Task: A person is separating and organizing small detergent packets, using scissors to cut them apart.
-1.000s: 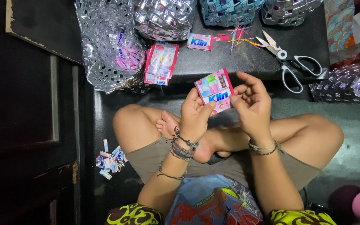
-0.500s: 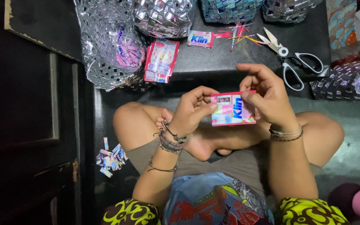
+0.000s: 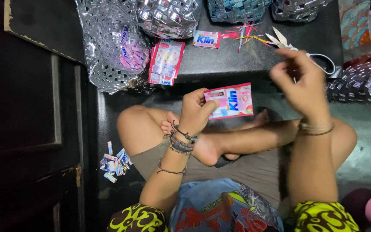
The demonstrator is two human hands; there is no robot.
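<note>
The left hand (image 3: pixel 196 112) pinches a pink sachet wrapper (image 3: pixel 230 101) by its left edge, flat above the crossed legs. The right hand (image 3: pixel 301 83), fingers loosely curled and empty, hovers beside the scissors (image 3: pixel 318 60) on the floor.

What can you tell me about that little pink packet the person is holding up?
The pink packet is a flat, glossy plastic sachet, rectangular, with red edges and pale blue and white printing. It is held flat and nearly level above the crossed legs, pinched at its left end by the left hand. The right hand is off it, near the scissors.
</note>
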